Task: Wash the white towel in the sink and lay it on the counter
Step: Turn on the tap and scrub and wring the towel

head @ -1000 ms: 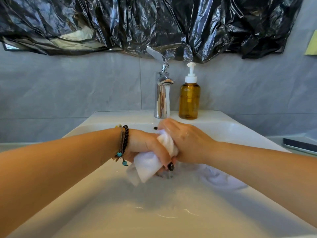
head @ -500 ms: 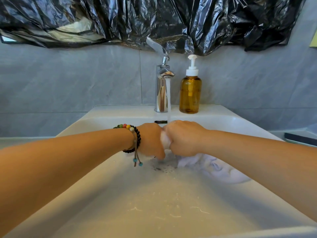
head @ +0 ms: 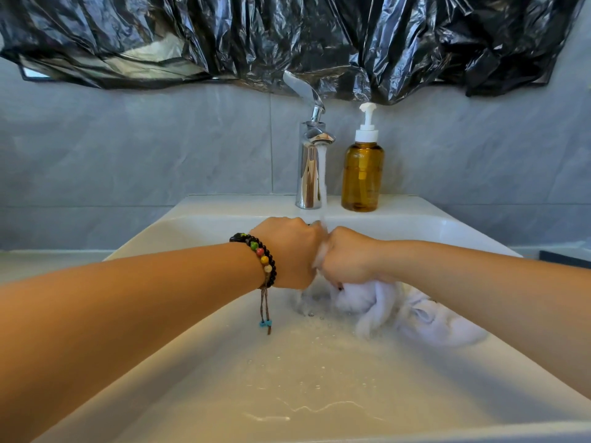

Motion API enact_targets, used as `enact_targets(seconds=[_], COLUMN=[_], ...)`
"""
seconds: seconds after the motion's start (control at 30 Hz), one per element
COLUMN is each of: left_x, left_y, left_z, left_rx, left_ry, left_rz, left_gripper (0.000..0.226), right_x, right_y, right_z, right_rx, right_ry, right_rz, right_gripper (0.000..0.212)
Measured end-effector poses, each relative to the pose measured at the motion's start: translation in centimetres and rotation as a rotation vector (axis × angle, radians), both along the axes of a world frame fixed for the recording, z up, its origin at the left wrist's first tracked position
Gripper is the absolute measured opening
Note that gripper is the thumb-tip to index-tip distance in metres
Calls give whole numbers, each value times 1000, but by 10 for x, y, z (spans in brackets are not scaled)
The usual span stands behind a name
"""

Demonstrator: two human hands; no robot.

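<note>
Now we scrub the white towel mid-frame, left hand and right hand fingers curled tight around it; next we squeeze it.

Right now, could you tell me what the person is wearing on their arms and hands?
Both forearms are bare, with no sleeves in view. The left hand has a bracelet of dark beads at the wrist, with a few green, red and yellow ones, and a thin brown cord hanging from it with small turquoise beads. The right hand and wrist show nothing worn.
</note>
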State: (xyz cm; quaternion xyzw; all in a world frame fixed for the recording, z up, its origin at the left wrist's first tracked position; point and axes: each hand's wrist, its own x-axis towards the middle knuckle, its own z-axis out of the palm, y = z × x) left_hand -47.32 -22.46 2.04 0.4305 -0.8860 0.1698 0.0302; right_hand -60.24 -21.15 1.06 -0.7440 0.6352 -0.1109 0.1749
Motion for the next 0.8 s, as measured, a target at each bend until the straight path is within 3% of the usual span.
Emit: enact_targets(seconds=[0.07,0.2,0.33,0.5,0.63,0.8], left_x=[5,24,56,91,99,86], left_y=[-1,1,7,14,20,21], left_z=[5,20,34,30,21,21], left_rx=[-20,46,93,211,339,462], left_ry=[44,259,477,448,384,336], left_rz=[-2,73,152,275,301,358], left_gripper=[49,30,27,33,27,39], right_x=[0,-6,-11,0,6,22], right_y=[3,10,17,8,-4,-12], right_z=[0,1,-11,4,24,33], right_rx=[-81,-181,-174,-146,-198,-303], right_ry=[-86,-96,-38,-87,-16,-172], right_rz=[-38,-25,-21,-27,-179,-347], right_gripper=[9,38,39,10,37,38])
